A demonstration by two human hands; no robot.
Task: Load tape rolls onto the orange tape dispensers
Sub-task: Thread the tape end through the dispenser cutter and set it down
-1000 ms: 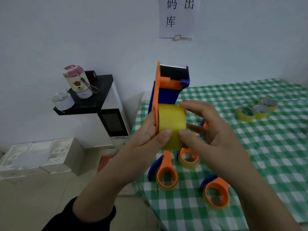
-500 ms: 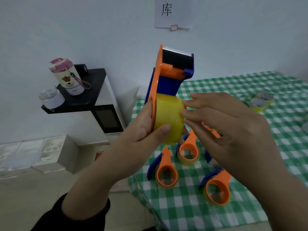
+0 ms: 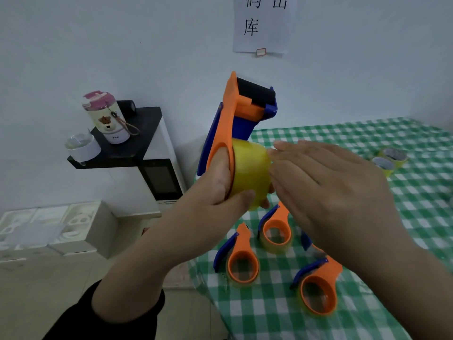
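My left hand point(image 3: 218, 190) grips an orange and blue tape dispenser point(image 3: 241, 111) held upright in the air, thumb across the yellow tape roll point(image 3: 250, 168) seated on its hub. My right hand point(image 3: 328, 187) lies flat with straight fingers, its fingertips pressing the roll's right face. Below on the green checked table point(image 3: 404, 217) lie three loaded orange dispensers: one at the near left point(image 3: 241, 261), one behind it point(image 3: 277, 229), one at the near right point(image 3: 316, 290). Two loose yellow rolls point(image 3: 389, 160) sit at the far right.
Left of the table stands a white appliance with a black top point(image 3: 137, 136) carrying a pink-lidded bottle point(image 3: 105, 116) and a clear cup point(image 3: 82, 146). White boxes point(image 3: 49, 229) sit on the floor. A paper sign point(image 3: 262, 23) hangs on the wall.
My right hand has flattened from a fingertip pinch on the roll to straight fingers pressing its side. The dispenser has stayed upright in my left hand.
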